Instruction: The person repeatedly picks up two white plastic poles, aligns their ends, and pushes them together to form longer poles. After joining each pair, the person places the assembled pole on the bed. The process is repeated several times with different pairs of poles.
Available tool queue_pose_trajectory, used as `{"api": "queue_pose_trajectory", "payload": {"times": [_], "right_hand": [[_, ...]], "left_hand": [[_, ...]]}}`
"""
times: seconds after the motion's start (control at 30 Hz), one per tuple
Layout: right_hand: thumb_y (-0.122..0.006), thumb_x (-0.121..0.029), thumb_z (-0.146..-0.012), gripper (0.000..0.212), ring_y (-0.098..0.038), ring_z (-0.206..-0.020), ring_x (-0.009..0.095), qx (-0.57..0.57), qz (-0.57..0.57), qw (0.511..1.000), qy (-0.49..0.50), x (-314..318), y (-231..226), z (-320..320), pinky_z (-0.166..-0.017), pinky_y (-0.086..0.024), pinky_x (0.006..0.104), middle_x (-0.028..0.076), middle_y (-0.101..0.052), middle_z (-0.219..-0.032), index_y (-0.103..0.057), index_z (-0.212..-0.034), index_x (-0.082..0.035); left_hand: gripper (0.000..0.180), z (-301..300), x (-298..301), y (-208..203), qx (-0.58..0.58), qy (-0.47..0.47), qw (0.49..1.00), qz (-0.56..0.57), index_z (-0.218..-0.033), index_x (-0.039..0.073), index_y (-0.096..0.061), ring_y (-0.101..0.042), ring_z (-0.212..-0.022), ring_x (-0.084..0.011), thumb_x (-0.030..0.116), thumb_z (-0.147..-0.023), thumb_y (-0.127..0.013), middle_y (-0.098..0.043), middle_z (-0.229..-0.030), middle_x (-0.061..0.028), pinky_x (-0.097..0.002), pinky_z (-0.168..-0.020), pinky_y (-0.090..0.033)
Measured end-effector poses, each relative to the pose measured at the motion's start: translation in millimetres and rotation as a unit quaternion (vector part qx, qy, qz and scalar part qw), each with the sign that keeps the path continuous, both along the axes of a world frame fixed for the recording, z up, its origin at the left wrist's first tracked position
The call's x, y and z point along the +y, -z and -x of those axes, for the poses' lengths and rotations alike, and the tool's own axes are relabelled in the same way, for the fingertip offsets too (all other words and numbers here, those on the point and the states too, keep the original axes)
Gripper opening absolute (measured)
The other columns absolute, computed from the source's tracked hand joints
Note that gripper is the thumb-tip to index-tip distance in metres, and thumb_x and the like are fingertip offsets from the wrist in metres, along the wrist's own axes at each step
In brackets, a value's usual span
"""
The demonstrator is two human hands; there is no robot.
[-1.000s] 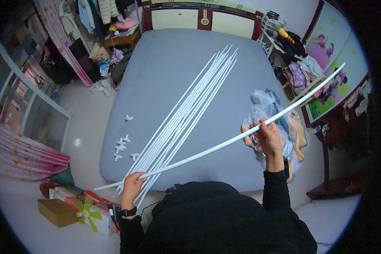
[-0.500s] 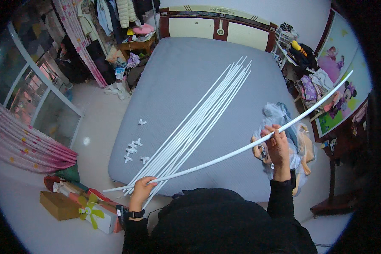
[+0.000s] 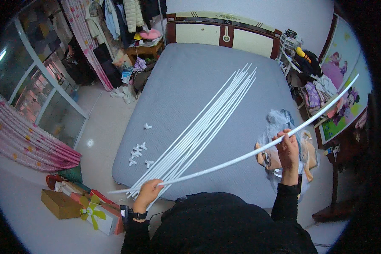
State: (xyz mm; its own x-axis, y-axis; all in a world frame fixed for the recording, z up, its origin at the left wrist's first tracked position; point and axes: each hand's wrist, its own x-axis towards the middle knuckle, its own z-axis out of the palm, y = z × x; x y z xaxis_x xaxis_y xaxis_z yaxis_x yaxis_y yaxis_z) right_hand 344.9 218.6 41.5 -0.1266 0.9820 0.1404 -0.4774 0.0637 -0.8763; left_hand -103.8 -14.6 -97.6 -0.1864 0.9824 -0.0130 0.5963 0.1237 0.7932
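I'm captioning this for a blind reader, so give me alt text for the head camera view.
A person's left hand and right hand hold a long white rod above a grey bed, where a bundle of white rods and small white connectors lie.

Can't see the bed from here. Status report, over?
Left hand and right hand both grip one long white rod, lifted over the bed. Rod bundle lies beneath. White connectors lie left of it.
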Motion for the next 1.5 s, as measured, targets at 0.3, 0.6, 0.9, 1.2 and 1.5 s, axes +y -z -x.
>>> {"api": "queue_pose_trajectory", "payload": {"times": [0.3, 0.6, 0.9, 1.2, 1.5], "right_hand": [[-0.060, -0.014, -0.090, 0.024, -0.061, -0.080, 0.020, 0.084, -0.128, 0.980, -0.124, -6, -33, -18, -0.081, -0.052, 0.0398, 0.004, -0.054, -0.084, -0.043, -0.104, -0.006], [-0.060, -0.013, -0.090, 0.020, -0.061, -0.081, 0.018, 0.038, -0.068, 0.996, -0.046, 3, -21, -11, -0.081, -0.053, 0.0349, 0.004, -0.057, -0.087, -0.047, -0.105, -0.006], [-0.058, -0.015, -0.092, 0.025, -0.063, -0.089, 0.019, 0.026, -0.026, 0.999, -0.025, 1, -14, -5, -0.085, -0.053, 0.0356, 0.007, -0.060, -0.095, -0.049, -0.113, -0.005], [-0.059, -0.017, -0.092, 0.020, -0.062, -0.087, 0.019, 0.006, 0.047, 0.999, -0.002, 22, 34, -3, -0.080, -0.052, 0.0337, 0.006, -0.059, -0.091, -0.050, -0.106, -0.006], [-0.057, -0.014, -0.092, 0.034, -0.062, -0.087, 0.016, -0.306, 0.240, 0.919, -0.059, 7, 147, 30, -0.069, -0.051, 0.0272, 0.007, -0.061, -0.098, -0.048, -0.123, -0.006]], "left_hand": [[0.035, -26, 1, -13, -0.394, 0.329, 0.793, 0.328, -0.086, 0.006, -0.056, -0.052, -0.060, -0.0067, 0.038, -0.097, -0.046, -0.052, -0.067, 0.0026, -0.0206, -0.054, -0.042], [0.033, -47, -3, -21, -0.111, 0.224, 0.966, 0.066, -0.082, 0.008, -0.058, -0.058, -0.059, -0.0216, 0.039, -0.091, -0.054, -0.057, -0.062, -0.0064, -0.0372, -0.053, -0.043], [0.040, -37, 8, -25, -0.044, 0.187, 0.964, 0.182, -0.080, 0.005, -0.061, -0.056, -0.058, -0.0259, 0.042, -0.092, -0.052, -0.055, -0.061, -0.0143, -0.0366, -0.054, -0.041], [0.039, -40, -2, 10, 0.083, 0.110, 0.980, 0.144, -0.077, 0.004, -0.061, -0.055, -0.058, -0.0273, 0.038, -0.093, -0.051, -0.058, -0.065, -0.0134, -0.0398, -0.055, -0.040], [0.067, -34, -37, 72, -0.002, -0.039, 0.921, 0.388, -0.076, 0.008, -0.067, -0.062, -0.078, -0.0369, 0.062, -0.091, -0.030, -0.066, -0.073, -0.0128, -0.0449, -0.072, -0.045]]}}
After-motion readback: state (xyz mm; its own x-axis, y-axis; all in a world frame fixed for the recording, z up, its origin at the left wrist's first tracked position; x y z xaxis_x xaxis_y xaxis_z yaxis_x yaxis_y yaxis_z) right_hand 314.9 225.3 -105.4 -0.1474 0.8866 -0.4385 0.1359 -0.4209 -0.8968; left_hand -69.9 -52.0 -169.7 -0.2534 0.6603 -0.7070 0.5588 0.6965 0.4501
